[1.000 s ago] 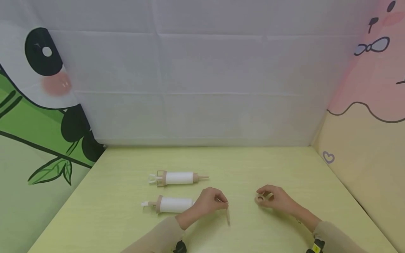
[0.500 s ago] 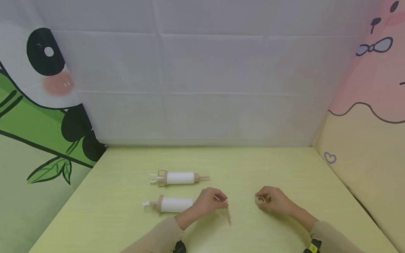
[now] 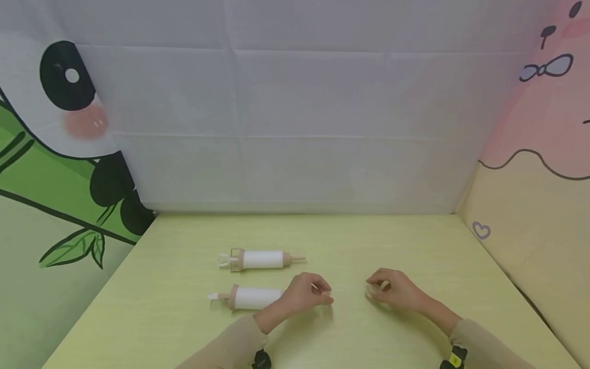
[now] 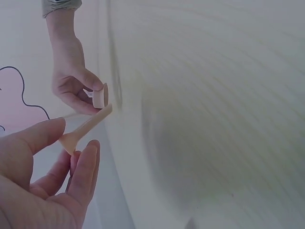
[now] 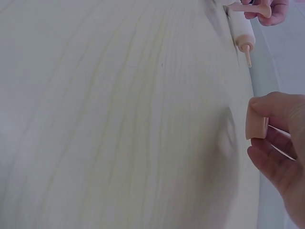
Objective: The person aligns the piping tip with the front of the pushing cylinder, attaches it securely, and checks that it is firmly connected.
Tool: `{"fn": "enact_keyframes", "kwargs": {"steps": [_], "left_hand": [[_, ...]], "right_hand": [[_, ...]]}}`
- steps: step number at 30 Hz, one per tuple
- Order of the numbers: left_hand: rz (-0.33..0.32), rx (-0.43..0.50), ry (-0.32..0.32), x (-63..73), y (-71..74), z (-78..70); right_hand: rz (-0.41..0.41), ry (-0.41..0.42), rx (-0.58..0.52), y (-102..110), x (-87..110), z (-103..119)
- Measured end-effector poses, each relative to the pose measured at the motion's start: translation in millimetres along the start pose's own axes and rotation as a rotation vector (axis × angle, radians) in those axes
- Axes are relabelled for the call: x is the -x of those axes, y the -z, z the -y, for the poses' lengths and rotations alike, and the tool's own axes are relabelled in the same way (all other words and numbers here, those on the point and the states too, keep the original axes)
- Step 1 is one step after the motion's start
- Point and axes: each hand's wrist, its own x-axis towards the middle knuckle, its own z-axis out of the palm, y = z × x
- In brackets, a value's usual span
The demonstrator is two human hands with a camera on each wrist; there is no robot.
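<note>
My left hand (image 3: 301, 296) pinches a beige nozzle (image 4: 86, 128) by its flared end, between thumb and fingertips. The nozzle's narrow tube points away from the palm in the left wrist view. To the right, my right hand (image 3: 400, 291) holds a short beige ring (image 5: 256, 122) between thumb and fingers, above the table. The hands are apart, with a gap between nozzle and ring in the head view. Left of the left hand lies a white syringe-like tube (image 3: 254, 298) with beige ends; the hand and forearm hide its right end.
A second white syringe-like tube (image 3: 262, 259), with a beige tip and a clear handle, lies farther back on the pale yellow table (image 3: 184, 338). A white cloth backdrop (image 3: 304, 128) rises behind it, with printed cartoon panels at both sides.
The nozzle in my left hand hung downward before; it is now tipped so its tube no longer shows below the fingers. My right hand has shifted slightly left, turning the ring.
</note>
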Motion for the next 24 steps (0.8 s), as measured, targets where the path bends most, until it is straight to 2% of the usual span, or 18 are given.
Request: {"fn": "enact_keyframes", "kwargs": {"steps": [5,12,15,17,24], "left_hand": [[-0.006,0.033,-0.003,-0.3,2.4,-2.6],[-0.045,0.068,-0.014,-0.9,7.5,-5.0],[-0.068,0.074,-0.019,-0.7,10.0,-7.1],[-0.077,0.066,-0.011,-1.2,11.3,-7.8],[-0.089,0.049,0.012,-4.4,16.1,-8.3]], "right_hand": [[-0.026,0.034,-0.012,2,-3.7,12],[-0.052,0.1,-0.036,14,-8.4,49],[-0.057,0.118,-0.045,16,-10.7,57],[-0.064,0.139,-0.046,16,-12.6,60],[-0.116,0.198,-0.03,6,-24.1,39]]}}
